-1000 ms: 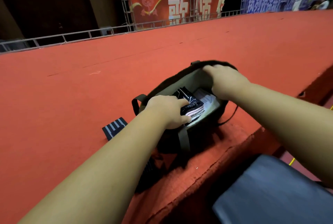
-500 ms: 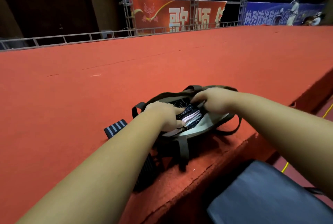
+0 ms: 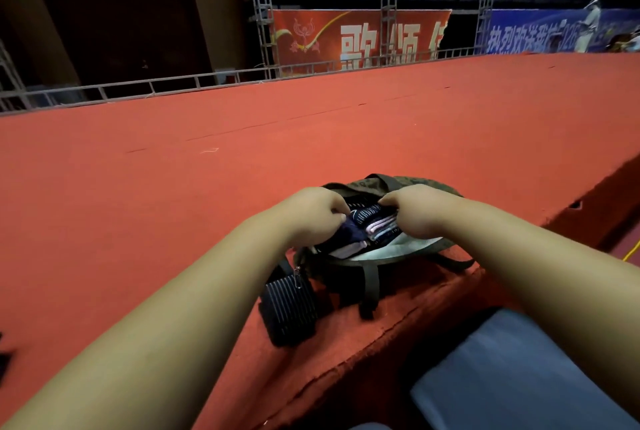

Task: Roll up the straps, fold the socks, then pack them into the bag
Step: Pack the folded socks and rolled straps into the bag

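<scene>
Grasping socks (image 3: 369,221) inside bag (image 3: 367,184), left hand (image 3: 311,216) and right hand (image 3: 420,209) both pinching

right hand (image 3: 419,211) off rim onto socks (image 3: 367,214), bag (image 3: 367,184) mouth narrower

Both bare forearms reach forward and converge; left hand (image 3: 311,216) knuckles up, fingers curled round the folded socks (image 3: 372,221); right hand (image 3: 420,211) just opposite, fingers curled downward, grip hidden.
</scene>
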The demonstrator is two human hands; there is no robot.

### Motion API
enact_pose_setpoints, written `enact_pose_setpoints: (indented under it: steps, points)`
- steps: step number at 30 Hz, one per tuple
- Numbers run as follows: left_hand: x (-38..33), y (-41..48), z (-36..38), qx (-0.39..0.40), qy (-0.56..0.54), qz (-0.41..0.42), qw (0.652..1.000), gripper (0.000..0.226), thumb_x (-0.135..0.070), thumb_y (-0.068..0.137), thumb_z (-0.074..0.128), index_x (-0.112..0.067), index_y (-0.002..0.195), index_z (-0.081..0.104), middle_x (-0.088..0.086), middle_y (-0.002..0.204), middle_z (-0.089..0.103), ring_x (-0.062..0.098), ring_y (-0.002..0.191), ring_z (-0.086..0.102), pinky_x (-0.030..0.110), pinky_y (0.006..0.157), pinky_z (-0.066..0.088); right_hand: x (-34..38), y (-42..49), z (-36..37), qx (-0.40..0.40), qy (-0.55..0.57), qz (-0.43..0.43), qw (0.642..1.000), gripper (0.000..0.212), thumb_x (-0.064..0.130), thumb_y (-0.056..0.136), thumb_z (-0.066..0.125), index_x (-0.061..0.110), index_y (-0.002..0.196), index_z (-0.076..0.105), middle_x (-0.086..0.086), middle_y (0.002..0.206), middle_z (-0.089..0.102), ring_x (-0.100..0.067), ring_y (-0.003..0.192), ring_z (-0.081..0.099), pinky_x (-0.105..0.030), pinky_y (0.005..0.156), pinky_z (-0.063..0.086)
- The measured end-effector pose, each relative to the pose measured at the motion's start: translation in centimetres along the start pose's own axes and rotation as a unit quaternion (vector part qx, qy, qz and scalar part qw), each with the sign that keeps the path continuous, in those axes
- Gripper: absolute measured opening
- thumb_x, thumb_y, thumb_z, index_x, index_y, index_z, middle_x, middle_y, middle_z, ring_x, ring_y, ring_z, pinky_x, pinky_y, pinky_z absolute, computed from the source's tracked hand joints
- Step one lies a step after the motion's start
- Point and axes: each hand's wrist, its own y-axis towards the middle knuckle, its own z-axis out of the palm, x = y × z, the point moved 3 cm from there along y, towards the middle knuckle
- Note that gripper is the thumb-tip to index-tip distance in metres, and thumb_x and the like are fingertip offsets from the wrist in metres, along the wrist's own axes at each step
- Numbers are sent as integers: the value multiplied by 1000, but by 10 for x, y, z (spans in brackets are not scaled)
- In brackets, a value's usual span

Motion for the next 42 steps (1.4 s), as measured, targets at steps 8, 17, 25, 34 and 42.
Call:
enact_pose_setpoints:
  steps: [8, 17, 25, 34, 42]
  points:
    - [57, -79, -21, -111, -160, -93, 976, 30, -13, 104, 49, -27, 96, 75, -1, 93, 81, 12, 78, 77, 41, 80, 63, 54, -38, -18, -90, 121, -3, 989, 41, 7, 88, 48, 30, 97, 81, 1, 99, 78, -22, 91, 73, -34, 81, 62]
    - [133, -205, -21, -167, -193, -162, 953, 32, -8, 102, 52, -30, 104, 75, -9, 101, 79, 12, 71, 76, 37, 69, 61, 179, -71, 33, -16, 222, -120, 968, 38, 7, 90, 49, 24, 96, 82, 6, 89, 80, 4, 68, 65, -27, 76, 58]
    - [214, -335, -22, -225, -168, -256, 925, 28, -14, 102, 55, -32, 108, 76, -16, 101, 77, 4, 74, 74, 29, 72, 58, 314, -82, 86, 54, 317, -173, 931, 36, 9, 97, 46, 23, 120, 68, 8, 95, 79, -13, 76, 77, -24, 56, 52]
    - [295, -445, -13, -264, -67, -360, 892, 32, -10, 95, 60, -21, 121, 74, 0, 126, 68, 20, 120, 62, 27, 98, 43, 420, -66, 169, 93, 282, -235, 926, 24, 17, 97, 59, 31, 111, 72, 13, 99, 72, -16, 95, 66, -24, 79, 43]
    - [350, -462, -15, -282, 28, -340, 897, 54, -17, 80, 59, -11, 134, 59, 11, 145, 53, 36, 134, 51, 47, 113, 43, 441, -55, 230, 35, 106, -319, 941, 43, 52, 96, 61, 35, 135, 62, 10, 135, 56, -23, 126, 51, -39, 109, 42]
